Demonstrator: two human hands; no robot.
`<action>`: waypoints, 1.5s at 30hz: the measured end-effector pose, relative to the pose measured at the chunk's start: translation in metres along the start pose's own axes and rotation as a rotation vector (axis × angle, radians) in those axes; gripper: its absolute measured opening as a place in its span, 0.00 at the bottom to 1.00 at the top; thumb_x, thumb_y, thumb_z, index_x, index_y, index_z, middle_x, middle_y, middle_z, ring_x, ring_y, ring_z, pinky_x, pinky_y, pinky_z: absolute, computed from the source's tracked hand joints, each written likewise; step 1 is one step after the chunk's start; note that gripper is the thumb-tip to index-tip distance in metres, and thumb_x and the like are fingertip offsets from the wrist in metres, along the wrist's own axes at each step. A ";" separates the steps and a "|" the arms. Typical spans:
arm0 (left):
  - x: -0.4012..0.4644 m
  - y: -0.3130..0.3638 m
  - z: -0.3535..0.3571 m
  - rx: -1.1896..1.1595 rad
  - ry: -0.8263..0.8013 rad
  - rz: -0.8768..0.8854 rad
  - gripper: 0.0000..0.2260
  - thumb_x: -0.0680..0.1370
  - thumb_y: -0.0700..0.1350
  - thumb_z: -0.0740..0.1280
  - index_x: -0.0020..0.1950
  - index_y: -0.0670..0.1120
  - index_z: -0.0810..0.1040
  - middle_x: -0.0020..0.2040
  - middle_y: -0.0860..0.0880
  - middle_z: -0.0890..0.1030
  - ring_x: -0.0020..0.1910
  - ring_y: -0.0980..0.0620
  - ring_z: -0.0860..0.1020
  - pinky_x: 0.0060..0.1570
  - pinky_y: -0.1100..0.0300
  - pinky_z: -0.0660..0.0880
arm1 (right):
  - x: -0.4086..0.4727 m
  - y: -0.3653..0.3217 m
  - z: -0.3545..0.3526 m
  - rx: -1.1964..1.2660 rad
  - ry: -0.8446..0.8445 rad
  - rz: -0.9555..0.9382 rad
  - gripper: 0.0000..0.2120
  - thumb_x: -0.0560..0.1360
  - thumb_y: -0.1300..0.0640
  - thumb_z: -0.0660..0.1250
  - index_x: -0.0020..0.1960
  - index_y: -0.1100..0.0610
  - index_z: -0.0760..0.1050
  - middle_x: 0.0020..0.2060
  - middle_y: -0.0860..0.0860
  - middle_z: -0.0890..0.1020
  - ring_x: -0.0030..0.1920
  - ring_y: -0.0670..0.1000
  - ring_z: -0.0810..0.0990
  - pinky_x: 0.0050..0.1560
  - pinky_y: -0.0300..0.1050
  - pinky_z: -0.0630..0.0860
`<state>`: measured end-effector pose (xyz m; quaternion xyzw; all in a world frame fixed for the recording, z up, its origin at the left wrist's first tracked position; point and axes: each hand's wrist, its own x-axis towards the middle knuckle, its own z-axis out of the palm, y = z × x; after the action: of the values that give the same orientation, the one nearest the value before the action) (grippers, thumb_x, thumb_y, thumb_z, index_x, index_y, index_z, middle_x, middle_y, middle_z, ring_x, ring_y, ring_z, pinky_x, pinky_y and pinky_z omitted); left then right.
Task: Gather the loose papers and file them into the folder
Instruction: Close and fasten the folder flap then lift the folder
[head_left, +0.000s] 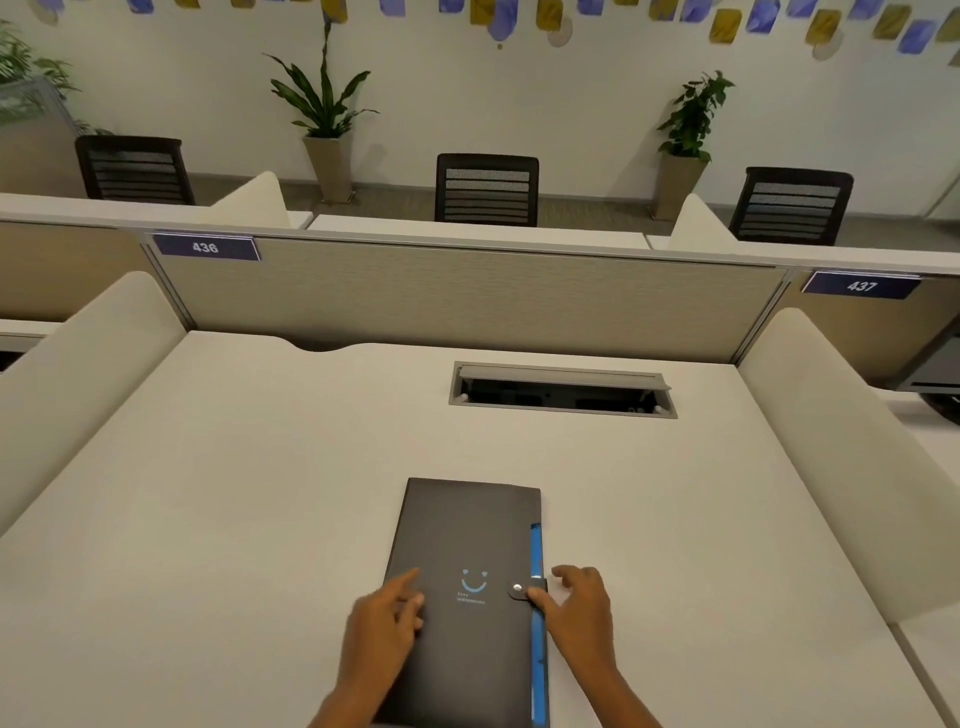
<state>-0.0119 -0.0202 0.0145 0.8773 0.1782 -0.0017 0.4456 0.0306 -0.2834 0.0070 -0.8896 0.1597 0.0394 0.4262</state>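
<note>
The folder (467, 597) lies closed and flat on the worktop (260, 493), at the near edge in the middle, its long side running away from the person. It is dark, with a blue smile mark on the cover and a blue strip (537, 623) down its right edge. A tab (525, 588) with a metal snap wraps over that right edge onto the cover.

The left hand (384, 618) rests on the folder's left part, its grip loosely spread, forefinger stretched forward on the cover and the other fingers curled. The right hand (574, 605) is at the right edge, its grip spread, thumb touching the tab's outer end and fingers resting on the worktop just beside the folder. Neither hand pinches anything.

Farther back, a cable hatch (563, 389) is set in the worktop with its lid raised. Behind it stands a partition (467, 296) bearing plates 436 (206, 247) and 437 (861, 285).
</note>
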 end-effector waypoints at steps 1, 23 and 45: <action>0.002 -0.004 -0.007 0.001 0.060 -0.033 0.14 0.77 0.39 0.73 0.62 0.47 0.86 0.41 0.53 0.88 0.35 0.57 0.86 0.45 0.56 0.84 | -0.002 0.005 -0.001 0.006 0.019 0.032 0.18 0.72 0.51 0.81 0.59 0.56 0.81 0.50 0.49 0.79 0.48 0.47 0.79 0.42 0.26 0.69; 0.027 -0.022 -0.005 -0.344 0.095 -0.431 0.13 0.85 0.41 0.63 0.67 0.42 0.81 0.64 0.42 0.83 0.58 0.43 0.79 0.68 0.42 0.76 | -0.012 0.004 0.006 0.183 -0.094 0.337 0.14 0.74 0.72 0.70 0.38 0.56 0.86 0.37 0.56 0.87 0.40 0.58 0.88 0.43 0.51 0.88; 0.198 -0.010 -0.086 -0.428 0.241 -0.395 0.13 0.84 0.42 0.63 0.66 0.45 0.81 0.61 0.47 0.82 0.59 0.44 0.79 0.63 0.46 0.78 | 0.105 -0.133 0.090 0.288 -0.134 0.218 0.07 0.78 0.67 0.72 0.51 0.58 0.86 0.42 0.51 0.85 0.43 0.48 0.86 0.38 0.32 0.79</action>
<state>0.1569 0.1142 0.0263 0.7060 0.3929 0.0533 0.5868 0.1786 -0.1621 0.0273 -0.7921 0.2304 0.1213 0.5521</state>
